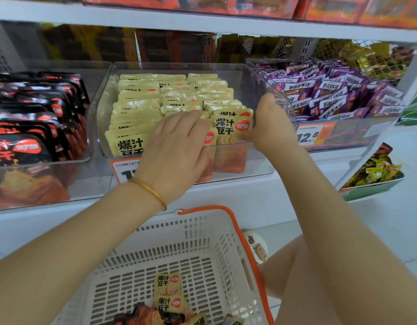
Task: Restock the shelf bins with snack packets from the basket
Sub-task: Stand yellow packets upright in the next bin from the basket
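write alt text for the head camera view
A person's left hand lies flat on yellow snack packets in the middle clear bin, while the right hand touches the front packet at its right edge. Below, a white basket holds a few more.

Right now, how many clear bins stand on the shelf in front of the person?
3. The left bin holds black packets, the middle bin yellow packets, the right bin purple packets. More bins may be hidden beyond the picture's edges.
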`<action>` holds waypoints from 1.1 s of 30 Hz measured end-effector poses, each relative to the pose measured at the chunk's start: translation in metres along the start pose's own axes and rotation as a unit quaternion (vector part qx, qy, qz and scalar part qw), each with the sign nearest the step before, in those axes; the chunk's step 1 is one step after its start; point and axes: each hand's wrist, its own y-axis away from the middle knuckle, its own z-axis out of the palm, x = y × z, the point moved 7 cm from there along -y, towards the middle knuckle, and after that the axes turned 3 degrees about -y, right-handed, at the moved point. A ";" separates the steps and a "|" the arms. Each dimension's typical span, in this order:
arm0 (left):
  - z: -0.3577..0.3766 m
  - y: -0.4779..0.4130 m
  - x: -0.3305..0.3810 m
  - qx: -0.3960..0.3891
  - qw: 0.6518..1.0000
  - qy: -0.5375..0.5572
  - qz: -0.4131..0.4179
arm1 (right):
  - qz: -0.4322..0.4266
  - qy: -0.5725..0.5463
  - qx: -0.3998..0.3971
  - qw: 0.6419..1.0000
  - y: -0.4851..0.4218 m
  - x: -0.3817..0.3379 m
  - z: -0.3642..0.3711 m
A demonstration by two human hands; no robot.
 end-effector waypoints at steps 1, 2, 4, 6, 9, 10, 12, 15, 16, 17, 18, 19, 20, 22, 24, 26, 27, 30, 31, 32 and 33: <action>-0.007 0.014 0.003 0.035 0.999 0.021 0.006 | -0.020 0.010 0.048 0.999 0.013 -0.004 -0.010; -0.012 0.030 0.005 0.058 0.998 0.038 0.010 | -0.050 0.019 0.102 0.993 0.030 -0.010 -0.019; -0.013 0.064 0.006 0.055 0.997 0.060 0.013 | -0.114 -0.002 0.150 0.982 0.069 -0.022 -0.019; 0.009 0.101 -0.004 -0.026 0.998 0.060 0.016 | -0.154 -0.009 0.042 0.987 0.101 -0.030 0.024; 0.066 0.162 -0.028 -0.210 0.976 0.066 0.008 | -0.192 0.068 -0.279 0.939 0.146 -0.025 0.148; 0.083 0.181 -0.033 -0.264 0.962 0.065 0.011 | -0.197 0.088 -0.366 0.905 0.164 -0.017 0.189; 0.110 0.213 -0.037 -0.368 0.928 0.054 0.021 | -0.200 0.120 -0.493 0.838 0.202 0.005 0.257; 0.135 0.240 -0.039 -0.455 0.890 0.018 0.031 | -0.192 0.179 -0.587 0.766 0.250 0.046 0.325; 0.139 0.242 -0.040 -0.456 0.889 0.017 0.032 | -0.191 0.192 -0.597 0.756 0.260 0.058 0.341; 0.141 0.242 -0.040 -0.448 0.893 0.021 0.033 | -0.190 0.204 -0.599 0.751 0.267 0.068 0.353; 0.141 0.241 -0.041 -0.437 0.899 0.026 0.029 | -0.192 0.214 -0.595 0.750 0.273 0.076 0.361; 0.141 0.240 -0.043 -0.427 0.903 0.035 0.023 | -0.185 0.226 -0.588 0.754 0.277 0.085 0.367; 0.141 0.241 -0.046 -0.424 0.904 0.044 0.014 | -0.176 0.241 -0.582 0.757 0.281 0.095 0.374; 0.139 0.242 -0.052 -0.422 0.905 0.052 0.003 | -0.163 0.291 -0.578 0.744 0.288 0.115 0.378; 0.138 0.244 -0.055 -0.427 0.903 0.052 -0.002 | -0.170 0.341 -0.578 0.722 0.294 0.130 0.380; 0.139 0.245 -0.054 -0.439 0.897 0.049 -0.002 | -0.180 0.354 -0.590 0.703 0.292 0.130 0.380; 0.140 0.245 -0.053 -0.446 0.894 0.048 -0.001 | -0.180 0.344 -0.601 0.699 0.288 0.125 0.379; 0.146 0.241 -0.047 -0.469 0.880 0.068 -0.020 | -0.203 0.274 -0.631 0.696 0.262 0.090 0.368; 0.147 0.240 -0.045 -0.480 0.873 0.082 -0.034 | -0.223 0.257 -0.635 0.693 0.251 0.072 0.357; 0.150 0.240 -0.042 -0.494 0.863 0.098 -0.049 | -0.249 0.245 -0.628 0.696 0.238 0.053 0.342; 0.151 0.240 -0.040 -0.511 0.849 0.118 -0.067 | -0.270 0.230 -0.613 0.706 0.225 0.034 0.323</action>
